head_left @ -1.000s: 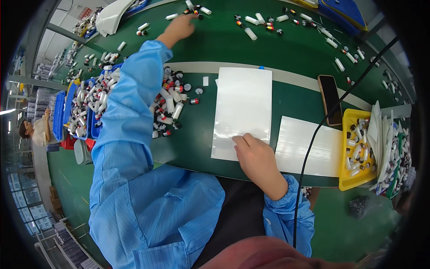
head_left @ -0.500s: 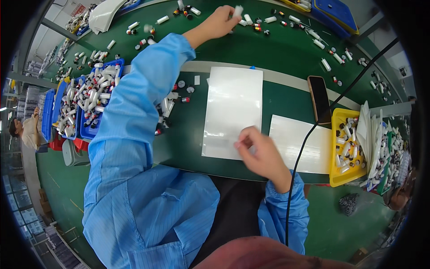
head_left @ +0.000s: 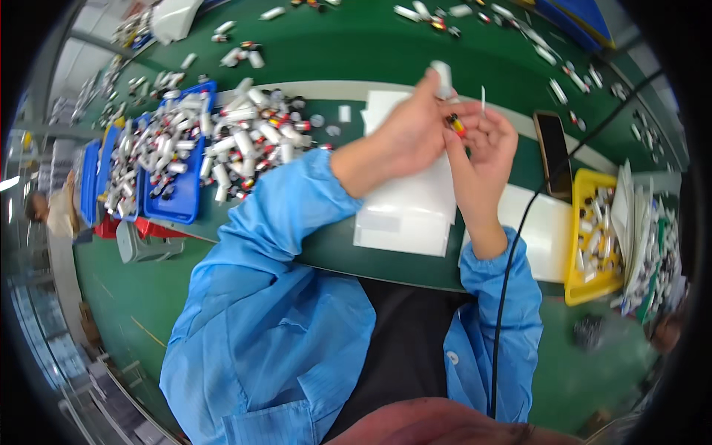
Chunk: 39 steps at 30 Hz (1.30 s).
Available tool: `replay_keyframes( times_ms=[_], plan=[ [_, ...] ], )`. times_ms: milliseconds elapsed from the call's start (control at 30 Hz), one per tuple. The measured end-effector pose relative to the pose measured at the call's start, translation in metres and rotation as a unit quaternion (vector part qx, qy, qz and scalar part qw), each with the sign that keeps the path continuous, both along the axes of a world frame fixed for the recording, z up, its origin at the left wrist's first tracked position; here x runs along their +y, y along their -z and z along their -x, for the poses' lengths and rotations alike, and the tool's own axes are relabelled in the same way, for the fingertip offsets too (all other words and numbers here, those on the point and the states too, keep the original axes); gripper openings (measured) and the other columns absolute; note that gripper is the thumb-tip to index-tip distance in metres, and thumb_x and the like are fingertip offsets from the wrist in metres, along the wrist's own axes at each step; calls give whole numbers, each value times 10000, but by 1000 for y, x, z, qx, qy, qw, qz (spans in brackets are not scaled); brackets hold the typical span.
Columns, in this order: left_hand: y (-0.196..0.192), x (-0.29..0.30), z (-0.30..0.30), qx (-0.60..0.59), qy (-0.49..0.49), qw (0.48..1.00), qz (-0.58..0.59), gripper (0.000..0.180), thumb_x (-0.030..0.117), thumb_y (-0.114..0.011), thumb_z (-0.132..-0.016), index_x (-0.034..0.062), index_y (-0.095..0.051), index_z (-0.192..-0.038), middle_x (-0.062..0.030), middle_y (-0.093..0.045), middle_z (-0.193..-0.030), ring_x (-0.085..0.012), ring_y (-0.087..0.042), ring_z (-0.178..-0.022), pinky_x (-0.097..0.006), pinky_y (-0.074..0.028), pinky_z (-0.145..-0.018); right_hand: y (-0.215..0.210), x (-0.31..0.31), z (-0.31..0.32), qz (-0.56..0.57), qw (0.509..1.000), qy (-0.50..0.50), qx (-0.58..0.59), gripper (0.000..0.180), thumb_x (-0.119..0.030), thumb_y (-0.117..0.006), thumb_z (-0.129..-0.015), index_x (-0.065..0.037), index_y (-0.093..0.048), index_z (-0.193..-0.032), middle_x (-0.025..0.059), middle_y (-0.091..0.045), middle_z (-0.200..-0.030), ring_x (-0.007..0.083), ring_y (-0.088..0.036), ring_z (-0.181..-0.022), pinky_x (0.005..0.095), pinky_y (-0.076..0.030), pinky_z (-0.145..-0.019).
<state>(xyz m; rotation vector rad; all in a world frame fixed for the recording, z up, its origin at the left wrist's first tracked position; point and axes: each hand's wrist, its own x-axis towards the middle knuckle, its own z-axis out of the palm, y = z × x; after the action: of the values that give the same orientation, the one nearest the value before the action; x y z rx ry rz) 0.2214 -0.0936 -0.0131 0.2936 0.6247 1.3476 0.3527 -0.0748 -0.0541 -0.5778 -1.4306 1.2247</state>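
My left hand (head_left: 404, 137) is closed on a white cylinder (head_left: 443, 78), which sticks up past the thumb. Close beside it is my right hand (head_left: 483, 152), fingers bent, with a small black, red and yellow piece (head_left: 455, 125) at the thumb tip. A thin white stick (head_left: 483, 100) rises from the right fingers. Both hands are above white sheets (head_left: 404, 230) on the green bench, the hands nearly touching. Whether the left fingers also touch the small piece cannot be made out.
A pile of white cylinders with red and black ends (head_left: 248, 141) lies left, beside blue trays (head_left: 178, 208) of the same. To the right are a phone (head_left: 552, 152) and a yellow tray (head_left: 589, 285) of parts. A black cable (head_left: 512, 274) hangs across the right side.
My left hand has come back from the far side of the bench with the white cylinder. My right hand has moved up and away to meet it; the pile at left is now uncovered.
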Motion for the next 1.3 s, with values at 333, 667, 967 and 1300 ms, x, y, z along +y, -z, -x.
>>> replay_keyframes(
  times_ms=[333, 667, 967, 1300],
  plan=[
    [11, 5, 13, 328, 73, 913, -232, 473, 104, -463, -1018, -12, -423, -1475, -146, -543, -1428, -216, -528, -1297, -369, -407, -1114, -13, 6, -17, 164, 979, 5, 121, 515, 21, -680, -918, 22, -351, -1315, 185, -669, -1076, 162, -689, -828, 251, -545, -727],
    [12, 7, 19, 370, -9, 900, -232, 403, 36, -579, -994, 11, -520, -1391, -128, -658, -1265, -172, -625, -1157, -313, -512, -996, -6, 8, -14, 157, 981, -42, 106, 478, -37, -637, -964, 15, -334, -1329, 162, -663, -1031, 182, -689, -859, 299, -553, -763],
    [22, 16, 25, 241, 33, 942, -229, 431, -16, -543, -1006, -6, -402, -1413, -149, -639, -1219, -184, -635, -1097, -311, -517, -970, -2, 21, -25, 46, 995, 7, 88, 322, -5, -672, -936, 8, -495, -1205, 96, -629, -1048, 118, -637, -956, 223, -501, -835],
    [34, 15, 22, 318, 58, 911, -257, 414, -32, -514, -1007, -8, -412, -1407, -128, -612, -1225, -163, -614, -1118, -299, -503, -972, -18, 27, -40, 93, 990, -91, 50, 151, -49, -696, -927, 35, -664, -1049, 84, -707, -927, 96, -658, -787, 224, -546, -737]
  ],
)
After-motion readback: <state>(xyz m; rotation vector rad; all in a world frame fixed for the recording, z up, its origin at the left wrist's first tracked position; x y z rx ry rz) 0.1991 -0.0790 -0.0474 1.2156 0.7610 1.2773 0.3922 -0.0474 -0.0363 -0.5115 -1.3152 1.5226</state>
